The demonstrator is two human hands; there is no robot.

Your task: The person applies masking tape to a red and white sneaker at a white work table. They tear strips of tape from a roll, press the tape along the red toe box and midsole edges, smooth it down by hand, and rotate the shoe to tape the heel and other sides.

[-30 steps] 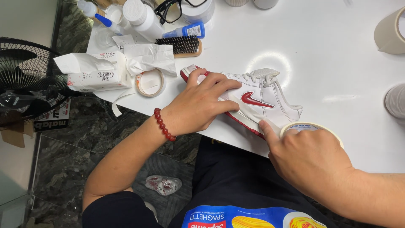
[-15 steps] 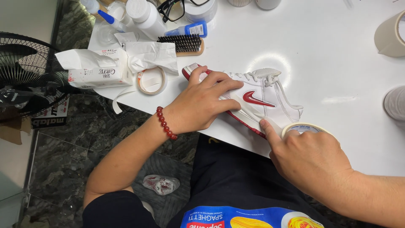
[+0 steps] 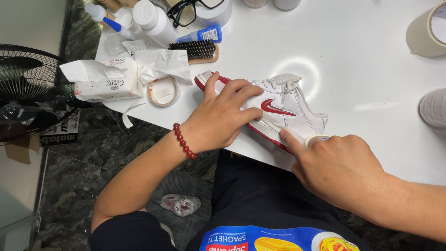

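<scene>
Almost nothing has shifted since a second ago: our left hand (image 3: 222,116) still lies spread and flat over the white sneaker (image 3: 278,109), and our right hand (image 3: 341,169), curled around a roll of masking tape (image 3: 317,138), still presses tape along the sole edge. So the taping goes slowly. The sneaker, with a red swoosh and red outsole, lies near the white table's (image 3: 362,56) front edge.

White table (image 3: 362,60), dark marble floor (image 3: 88,158)

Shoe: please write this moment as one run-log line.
left hand: pressing on shoe | right hand: holds tape roll at sole edge | table: white
</scene>
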